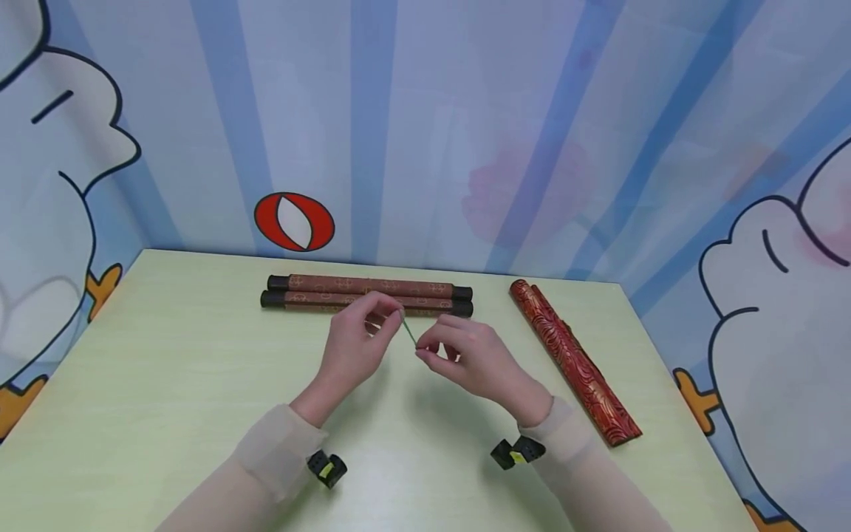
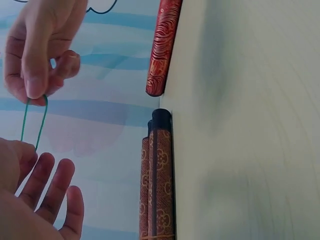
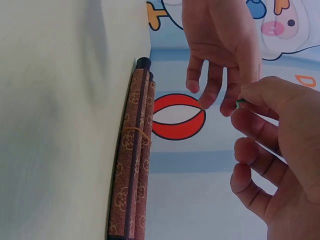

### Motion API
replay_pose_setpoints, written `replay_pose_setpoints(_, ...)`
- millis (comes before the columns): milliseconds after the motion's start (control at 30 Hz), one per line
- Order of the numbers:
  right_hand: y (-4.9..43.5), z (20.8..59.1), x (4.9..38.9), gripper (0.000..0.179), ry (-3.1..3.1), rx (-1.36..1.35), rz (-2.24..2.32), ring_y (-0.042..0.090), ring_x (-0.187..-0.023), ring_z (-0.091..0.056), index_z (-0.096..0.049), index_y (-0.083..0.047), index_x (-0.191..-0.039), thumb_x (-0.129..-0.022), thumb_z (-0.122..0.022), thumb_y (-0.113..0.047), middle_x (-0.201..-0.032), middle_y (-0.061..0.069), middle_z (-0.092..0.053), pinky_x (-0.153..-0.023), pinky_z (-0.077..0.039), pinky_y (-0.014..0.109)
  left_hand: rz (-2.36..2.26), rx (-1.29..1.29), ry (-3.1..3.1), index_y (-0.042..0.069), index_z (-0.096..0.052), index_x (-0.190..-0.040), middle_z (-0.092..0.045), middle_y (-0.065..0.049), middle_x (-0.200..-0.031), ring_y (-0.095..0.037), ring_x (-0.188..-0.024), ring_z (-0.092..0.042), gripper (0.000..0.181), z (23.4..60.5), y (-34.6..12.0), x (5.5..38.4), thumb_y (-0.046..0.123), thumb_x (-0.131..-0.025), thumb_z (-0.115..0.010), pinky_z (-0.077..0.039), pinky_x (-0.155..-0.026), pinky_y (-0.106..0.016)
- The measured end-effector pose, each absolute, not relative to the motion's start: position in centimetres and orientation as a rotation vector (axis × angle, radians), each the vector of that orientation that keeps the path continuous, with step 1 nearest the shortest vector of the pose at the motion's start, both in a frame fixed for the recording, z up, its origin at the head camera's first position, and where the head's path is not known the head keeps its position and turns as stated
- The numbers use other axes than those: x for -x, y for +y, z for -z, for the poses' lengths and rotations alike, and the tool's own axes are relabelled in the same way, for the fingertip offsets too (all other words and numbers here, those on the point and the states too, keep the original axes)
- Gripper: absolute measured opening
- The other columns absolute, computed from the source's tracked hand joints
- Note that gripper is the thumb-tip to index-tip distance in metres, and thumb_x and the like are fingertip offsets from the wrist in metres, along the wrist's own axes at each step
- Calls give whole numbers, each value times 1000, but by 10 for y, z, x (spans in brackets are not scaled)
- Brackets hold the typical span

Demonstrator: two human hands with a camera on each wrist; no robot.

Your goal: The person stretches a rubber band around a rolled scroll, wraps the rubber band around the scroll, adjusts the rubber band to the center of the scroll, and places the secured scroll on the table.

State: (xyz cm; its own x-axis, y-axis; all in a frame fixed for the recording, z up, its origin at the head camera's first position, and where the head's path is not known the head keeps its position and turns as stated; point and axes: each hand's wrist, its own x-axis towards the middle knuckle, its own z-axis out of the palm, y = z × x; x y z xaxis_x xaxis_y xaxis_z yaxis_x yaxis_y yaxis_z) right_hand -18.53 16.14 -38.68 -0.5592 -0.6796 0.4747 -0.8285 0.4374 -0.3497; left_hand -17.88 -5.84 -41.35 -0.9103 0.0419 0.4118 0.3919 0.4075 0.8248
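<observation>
A thin green rubber band [image 2: 42, 120] is stretched as a loop between my two hands, above the table. My left hand [image 1: 355, 336] pinches one end between thumb and index finger, its other fingers loosely bent. The opposite end is pinched by the thumb and index finger of my right hand [image 1: 475, 358]. Just behind the hands lie two brown patterned scrolls [image 1: 372, 284] with black ends, side by side. An orange band [image 3: 137, 131] runs around them in the right wrist view. Part of the front scroll is hidden by the left hand in the head view.
On the right of the pale table [image 1: 166, 355] lies a red and gold patterned roll [image 1: 575, 362], slanting toward the front right. A blue striped cloth backdrop [image 1: 425, 133] with cartoon figures rises behind the table's back edge and at both sides.
</observation>
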Motion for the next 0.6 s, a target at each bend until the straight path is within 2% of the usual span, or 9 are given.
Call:
replay_pose_setpoints(133,158,391,185,5,-2410,-1324,-788,6,-67,-58,-79,-12,-98,-95,-81,-9,-89,-2,-69,-59,-54,23,1668,331,-2329,12,-73,-115,-75,-3,-99,-17,-77,-73,11,411,-58,177,18,-107,-69,-60,-66,-31)
replay_pose_setpoints(267,156,392,184,6,-2395,-1328,-763,6,-66,-58,-80,-13,-97,-94,-83,-8,-90,-2,-68,-58,-54,22,1810,283,-2305,13,-72,-114,-73,-6,-94,-26,-72,-74,13,407,-59,175,23,-106,-70,-58,-58,-29)
replay_pose_setpoints(433,157,393,184,7,-2404,-1305,-728,5,-65,-56,-80,-14,-97,-94,-83,-9,-90,-2,-68,-59,-49,16,2008,227,-2251,10,-70,-109,-73,-14,-90,-26,-73,-76,14,404,-59,174,24,-106,-71,-63,-63,-30)
replay_pose_setpoints(600,158,395,186,6,-2422,-1282,-711,5,-64,-56,-80,-14,-97,-95,-82,-10,-90,-2,-68,-58,-48,17,2138,229,-2216,6,-73,-110,-79,-11,-96,-22,-86,-79,19,401,-59,171,24,-108,-67,-65,-71,-31)
